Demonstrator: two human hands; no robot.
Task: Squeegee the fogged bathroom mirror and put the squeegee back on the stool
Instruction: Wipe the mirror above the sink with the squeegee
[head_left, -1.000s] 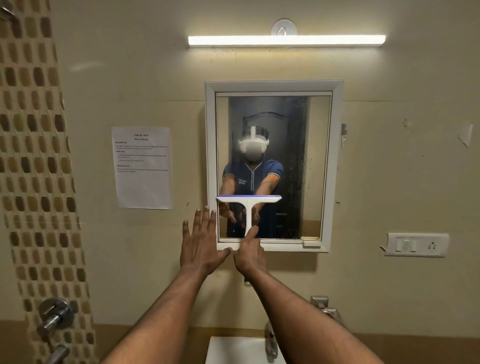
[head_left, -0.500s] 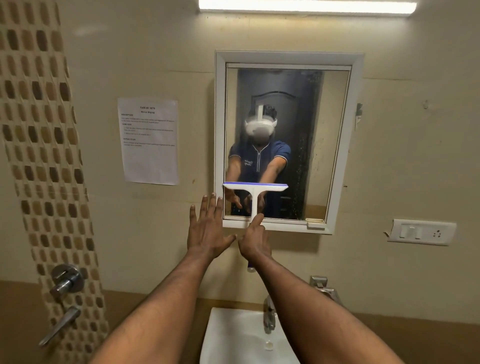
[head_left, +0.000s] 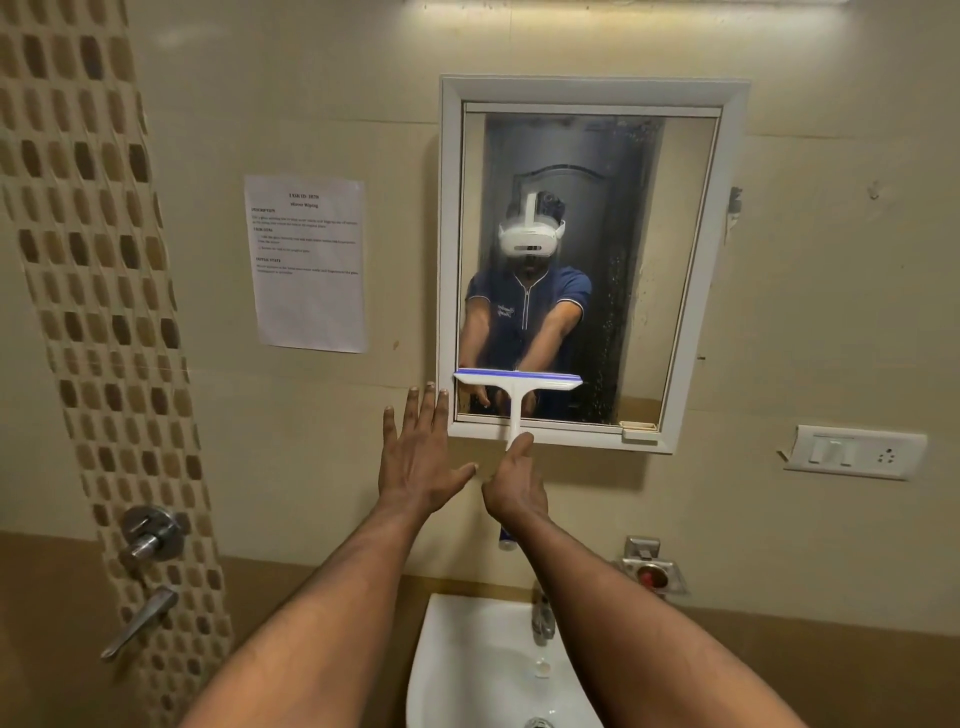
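White squeegee (head_left: 515, 387) with a blue blade edge; white-framed mirror (head_left: 732, 260); beige wall (head_left: 831, 260); brown-and-tan mosaic tile strip (head_left: 104, 312) at left; white sink (head_left: 467, 665).

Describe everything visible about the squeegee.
The squeegee is a white, plastic-looking T shape: a wide head with a blue-violet strip along its top edge and a narrow straight handle running down. It stands upright, head level, against the lower left part of the mirror, the handle crossing the bottom frame. The right hand grips the handle, hiding its middle; the end pokes out below. The open left hand is beside it, not touching.
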